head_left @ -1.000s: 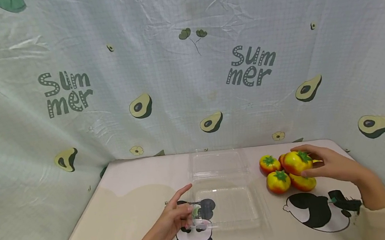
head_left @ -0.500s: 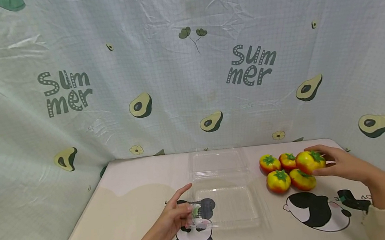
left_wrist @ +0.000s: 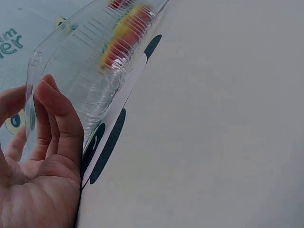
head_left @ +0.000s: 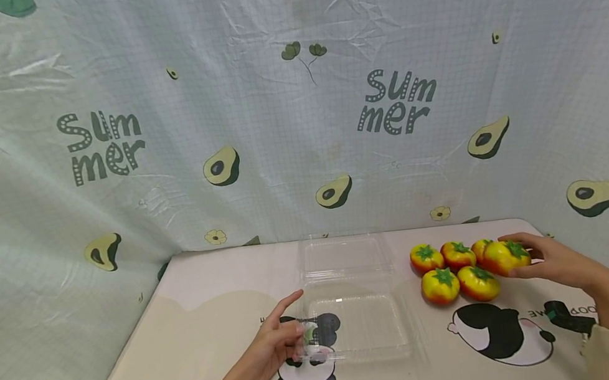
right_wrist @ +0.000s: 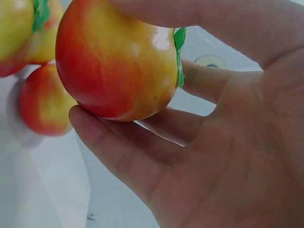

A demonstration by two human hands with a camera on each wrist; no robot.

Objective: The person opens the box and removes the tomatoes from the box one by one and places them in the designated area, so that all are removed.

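Observation:
A persimmon (head_left: 506, 258), yellow and red with a green leafy cap, is pinched between the thumb and fingers of my right hand (head_left: 552, 259). In the right wrist view the held persimmon (right_wrist: 116, 64) fills the space between thumb and fingertips. Several more persimmons (head_left: 441, 287) stand in a cluster just left of it. A clear plastic box (head_left: 362, 327) lies opened in the middle of the table, its lid (head_left: 346, 255) folded back. My left hand (head_left: 269, 351) holds the box's left rim with curled fingers, one finger pointing forward. The left wrist view shows the rim between the fingers.
The table (head_left: 202, 327) is covered with a printed cloth with panda (head_left: 305, 375) and dog (head_left: 504, 333) drawings. A curtain (head_left: 267, 106) with avocado prints hangs behind the table and along its sides.
My right hand has shifted right with the held persimmon, uncovering persimmons behind it at the back of the cluster. The left hand and the box have stayed in place.

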